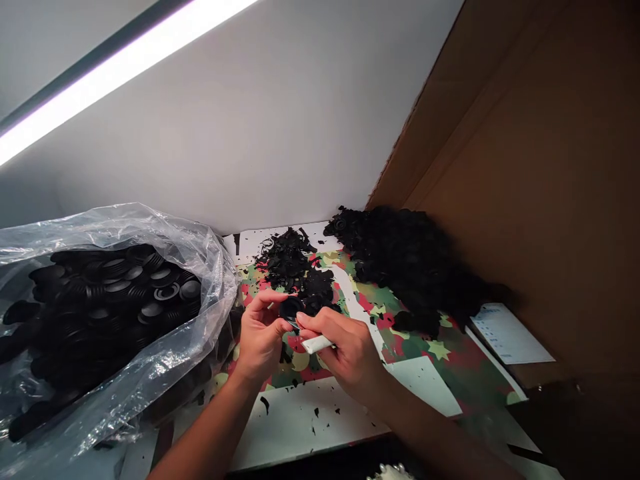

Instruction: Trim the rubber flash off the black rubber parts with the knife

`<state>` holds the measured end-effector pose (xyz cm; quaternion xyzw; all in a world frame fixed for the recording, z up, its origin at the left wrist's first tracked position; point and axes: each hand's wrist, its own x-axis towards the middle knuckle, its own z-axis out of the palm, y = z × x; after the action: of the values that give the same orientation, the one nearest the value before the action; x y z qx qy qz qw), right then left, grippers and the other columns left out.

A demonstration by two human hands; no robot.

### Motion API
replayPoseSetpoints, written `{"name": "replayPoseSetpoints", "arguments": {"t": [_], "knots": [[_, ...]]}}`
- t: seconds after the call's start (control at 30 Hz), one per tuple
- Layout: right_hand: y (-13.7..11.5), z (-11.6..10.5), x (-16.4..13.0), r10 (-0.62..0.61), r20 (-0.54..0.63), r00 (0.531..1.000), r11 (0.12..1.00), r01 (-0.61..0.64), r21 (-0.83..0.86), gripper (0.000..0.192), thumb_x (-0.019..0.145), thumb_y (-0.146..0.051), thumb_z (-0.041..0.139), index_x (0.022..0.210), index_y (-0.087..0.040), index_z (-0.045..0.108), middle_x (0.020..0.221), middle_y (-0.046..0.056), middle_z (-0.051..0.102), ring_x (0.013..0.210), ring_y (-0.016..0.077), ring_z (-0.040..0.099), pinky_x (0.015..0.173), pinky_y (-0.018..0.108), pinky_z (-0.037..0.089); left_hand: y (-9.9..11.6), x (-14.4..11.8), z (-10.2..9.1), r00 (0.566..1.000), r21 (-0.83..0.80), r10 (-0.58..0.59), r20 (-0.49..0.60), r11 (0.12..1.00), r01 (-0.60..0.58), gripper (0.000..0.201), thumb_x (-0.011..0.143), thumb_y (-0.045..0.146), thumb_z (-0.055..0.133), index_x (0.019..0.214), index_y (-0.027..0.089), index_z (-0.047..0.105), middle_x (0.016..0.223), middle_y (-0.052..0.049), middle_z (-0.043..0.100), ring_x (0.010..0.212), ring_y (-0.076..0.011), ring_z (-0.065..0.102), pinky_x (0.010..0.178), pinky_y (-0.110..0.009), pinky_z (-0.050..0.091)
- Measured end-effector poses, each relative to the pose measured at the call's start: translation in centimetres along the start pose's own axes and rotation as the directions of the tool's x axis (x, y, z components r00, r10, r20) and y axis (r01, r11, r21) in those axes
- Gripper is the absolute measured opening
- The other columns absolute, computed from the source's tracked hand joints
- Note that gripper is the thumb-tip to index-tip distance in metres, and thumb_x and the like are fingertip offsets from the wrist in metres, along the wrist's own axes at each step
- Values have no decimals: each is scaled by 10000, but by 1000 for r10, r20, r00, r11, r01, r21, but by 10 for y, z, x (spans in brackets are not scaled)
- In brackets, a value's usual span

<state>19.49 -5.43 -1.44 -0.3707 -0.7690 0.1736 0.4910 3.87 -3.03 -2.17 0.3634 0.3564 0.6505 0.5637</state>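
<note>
Surface: camouflage-patterned sheet (400, 327) on a table, white wall behind, cardboard panel (525, 167) at right.
Container: one clear plastic bag (150, 373) at left, filled with black round caps (120, 287).
Piles: two, scraps (295, 267) and a larger heap (410, 267) beyond the hands.
Left hand (260, 337): pinched on one black cap (290, 308).
Right hand (350, 353): closed on a white-handled tool (317, 344), touching the cap.

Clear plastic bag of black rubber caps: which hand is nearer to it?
Left. The left hand sits right beside the clear plastic bag, pinching a black rubber cap. The right hand, holding a white-handled tool, lies farther from it.
</note>
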Motion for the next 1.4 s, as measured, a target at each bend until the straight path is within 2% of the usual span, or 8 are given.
{"name": "replayPoseSetpoints", "arguments": {"t": [0.23,0.53,0.73,1.03,1.4], "knots": [[-4,3,-1,76,1,997,997,-76,33,292,1049,-305,454,1072,-193,723,702,7,633,580,125,589,526,230,441,0,-1,3,997,23,77,-2,997,-77,431,443,354,994,764,201,751,737,4,688,674,-129,647,622,-203,519],[-5,1,0,11,-15,1000,998,-12,-54,313,1053,-323,466,1024,-159,731,629,-20,541,521,103,511,481,224,367,-1,-1,1,994,63,107,24,992,-109,386,462,310,987,760,210,764,755,-2,682,720,-144,660,654,-212,518],[-5,1,-3,-9,-21,1000,993,6,-122,310,1052,-312,463,1037,-162,734,627,-17,544,519,106,500,490,229,365,1,-1,0,991,102,129,38,986,-132,350,484,266,978,756,217,764,739,0,678,730,-149,660,670,-216,516],[-9,-3,-2,40,5,999,999,-40,-9,265,1037,-275,474,1067,-174,717,666,-14,560,530,106,524,507,218,415,1,-1,-1,988,82,131,76,987,-137,358,487,273,980,766,226,760,759,0,686,750,-153,675,682,-216,522],[-13,3,-1,1,-55,998,994,-8,-112,279,1043,-278,474,1014,-165,727,620,-18,551,508,104,494,481,227,365,3,-3,-1,987,143,152,61,977,-159,335,511,221,962,756,212,734,759,-12,694,784,-171,684,730,-247,532]]}}
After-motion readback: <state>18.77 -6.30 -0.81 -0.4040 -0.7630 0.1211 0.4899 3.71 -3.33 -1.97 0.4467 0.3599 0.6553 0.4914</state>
